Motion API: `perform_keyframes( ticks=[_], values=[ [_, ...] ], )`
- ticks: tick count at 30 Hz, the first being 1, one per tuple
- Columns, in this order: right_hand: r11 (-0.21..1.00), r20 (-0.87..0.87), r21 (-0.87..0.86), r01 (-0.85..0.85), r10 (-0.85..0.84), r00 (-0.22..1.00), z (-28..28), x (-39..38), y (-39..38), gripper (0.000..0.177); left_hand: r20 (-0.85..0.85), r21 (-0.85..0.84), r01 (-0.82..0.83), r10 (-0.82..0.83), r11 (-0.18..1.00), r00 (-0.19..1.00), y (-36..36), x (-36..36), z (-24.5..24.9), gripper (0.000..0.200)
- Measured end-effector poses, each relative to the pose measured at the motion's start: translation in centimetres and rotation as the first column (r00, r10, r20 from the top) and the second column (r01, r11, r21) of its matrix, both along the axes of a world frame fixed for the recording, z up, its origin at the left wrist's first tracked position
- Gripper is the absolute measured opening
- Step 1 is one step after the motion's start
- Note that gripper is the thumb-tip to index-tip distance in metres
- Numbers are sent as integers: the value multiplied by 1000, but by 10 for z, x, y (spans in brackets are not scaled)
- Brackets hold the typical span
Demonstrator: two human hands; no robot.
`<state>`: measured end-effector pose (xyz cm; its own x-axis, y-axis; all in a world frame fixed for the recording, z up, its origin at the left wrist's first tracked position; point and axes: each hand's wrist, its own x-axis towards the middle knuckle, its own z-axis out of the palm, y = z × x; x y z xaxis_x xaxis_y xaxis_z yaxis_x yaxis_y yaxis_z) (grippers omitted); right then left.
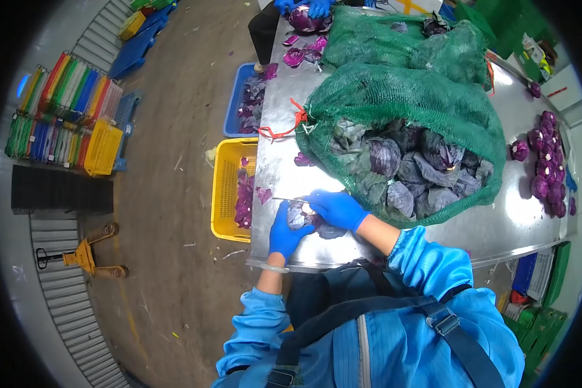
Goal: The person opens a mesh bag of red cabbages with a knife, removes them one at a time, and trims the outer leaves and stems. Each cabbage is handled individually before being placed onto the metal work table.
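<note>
Blue sleeves (427,265) and apron straps (368,307) fill the near view. Left hand (283,234) has its fingers curled against a red cabbage (313,223), which lies on the steel table (517,220) by the near-left corner. Right hand (336,208) is closed on a knife (283,199), blade pointing left just above the left fingers.

Risk, as judged: a slip through the tough stem would carry the edge into the left glove. The cabbage sits close to the near edge and could roll off.

Open room is tight. The green mesh sack (407,116) crowds the right, and free surface lies only far-left. The yellow crate (225,194) stands on the floor just left of the table.
</note>
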<state>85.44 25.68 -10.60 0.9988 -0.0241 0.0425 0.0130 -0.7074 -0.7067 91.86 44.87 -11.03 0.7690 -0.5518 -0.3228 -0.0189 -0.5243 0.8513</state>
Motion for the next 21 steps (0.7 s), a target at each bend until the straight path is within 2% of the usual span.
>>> perform_keyframes(
  ticks=[2,5,6,7,9,10,11,13,15,17,19,20,21],
  values=[
    [998,-32,-61,29,-31,999,-4,4,3,26,99,29,43,-45,999,994,0,1,-3,98],
    [964,-173,-70,255,-264,949,-50,28,-17,26,155,27,110,-112,994,982,3,1,-6,99],
    [956,-162,34,291,-282,946,-40,26,-14,25,190,19,135,-136,991,972,9,1,-13,100],
    [962,-117,129,239,-224,967,-31,23,-8,25,225,13,165,-164,986,961,13,1,-16,101],
    [973,-59,74,219,-215,975,-14,12,3,28,141,-121,177,-160,977,977,28,-4,-21,102],
    [981,-199,-41,190,-195,961,-9,12,2,31,79,-166,159,-147,973,986,38,-7,-20,102],
    [961,-211,21,274,-264,941,-17,13,-7,31,18,-209,139,-138,968,990,45,-11,-20,102],
    [890,-239,147,432,-391,889,-45,18,-29,31,-83,-190,-8,-9,982,996,53,-19,-14,94],
    [940,-61,155,305,-299,952,-55,14,-18,35,-211,-179,-163,124,970,970,55,-31,-20,89],
    [989,25,76,128,-130,991,33,7,4,40,-101,-128,-91,79,988,992,53,-29,-19,87],
    [969,78,240,-53,35,996,32,-8,19,50,-18,-47,-35,34,998,999,43,-28,-11,88],
    [941,-106,335,38,-3,994,41,-15,19,48,-153,-126,-148,128,981,980,40,-30,-23,90],
    [959,-140,275,73,-36,990,31,-22,21,44,-154,-111,-165,147,980,977,35,-31,-16,89]
  ],
)
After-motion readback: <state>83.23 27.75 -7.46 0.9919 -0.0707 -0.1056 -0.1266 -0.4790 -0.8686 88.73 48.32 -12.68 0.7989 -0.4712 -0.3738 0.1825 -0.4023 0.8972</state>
